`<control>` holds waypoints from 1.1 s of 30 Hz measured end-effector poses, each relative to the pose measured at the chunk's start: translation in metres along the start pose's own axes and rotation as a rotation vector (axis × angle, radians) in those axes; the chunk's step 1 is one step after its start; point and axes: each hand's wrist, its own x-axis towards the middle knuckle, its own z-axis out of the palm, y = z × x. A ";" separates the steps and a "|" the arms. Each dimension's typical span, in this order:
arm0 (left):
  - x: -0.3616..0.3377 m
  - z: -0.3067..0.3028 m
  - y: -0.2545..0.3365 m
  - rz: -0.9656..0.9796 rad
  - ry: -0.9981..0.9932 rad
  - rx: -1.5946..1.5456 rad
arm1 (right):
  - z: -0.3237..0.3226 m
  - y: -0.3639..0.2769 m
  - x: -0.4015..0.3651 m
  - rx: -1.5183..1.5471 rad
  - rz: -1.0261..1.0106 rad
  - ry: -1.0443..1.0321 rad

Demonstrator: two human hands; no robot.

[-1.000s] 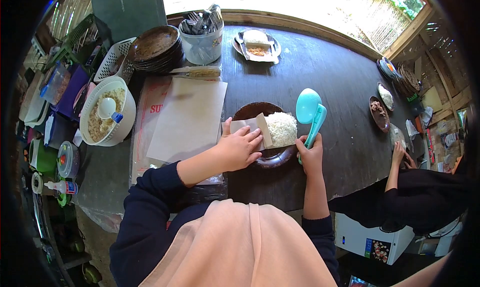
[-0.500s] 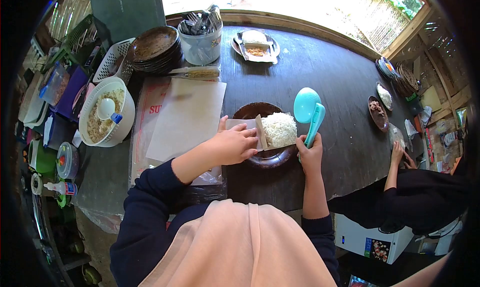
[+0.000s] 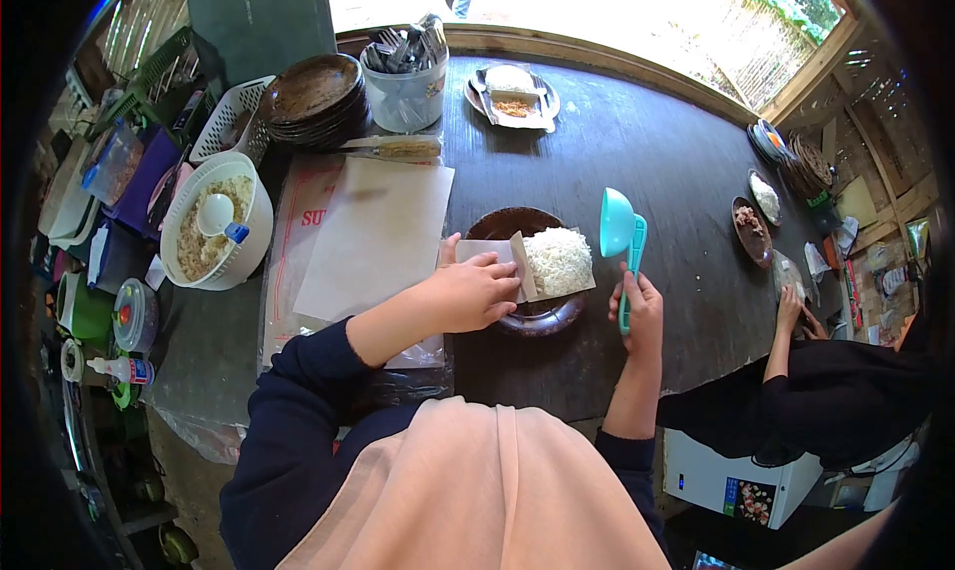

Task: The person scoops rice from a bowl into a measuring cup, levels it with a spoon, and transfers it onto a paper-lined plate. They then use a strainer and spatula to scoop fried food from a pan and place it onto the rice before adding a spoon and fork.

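A dark brown plate (image 3: 545, 318) stands on the black table. Folded brown paper (image 3: 491, 252) lies across it, and a mound of white rice (image 3: 559, 262) rests on the paper's right part. My left hand (image 3: 477, 289) lies over the left part of the paper, its fingers spread. To the right of the plate, my right hand (image 3: 638, 306) is closed round the handle of a turquoise scoop (image 3: 617, 222), whose bowl points away from me. Nothing shows inside the scoop from this side.
White paper sheets (image 3: 383, 232) lie left of the plate, near a white rice tub (image 3: 261, 234). Behind are stacked brown plates (image 3: 313, 97), a cutlery bucket (image 3: 406, 97) and a plated meal (image 3: 512, 112). Another person's hands (image 3: 791, 311) are at the right edge.
My right hand has moved right, away from the rice, and the scoop has turned more upright. My left hand has stayed on the paper.
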 end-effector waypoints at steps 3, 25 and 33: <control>0.001 0.006 0.000 0.014 0.038 0.008 | -0.011 -0.014 -0.008 -0.035 0.042 -0.125; 0.001 0.010 -0.001 0.025 0.051 0.025 | -0.021 -0.044 -0.022 -0.206 0.017 -0.271; 0.001 0.013 -0.002 0.028 0.066 0.036 | -0.012 -0.053 -0.024 -0.278 0.004 -0.286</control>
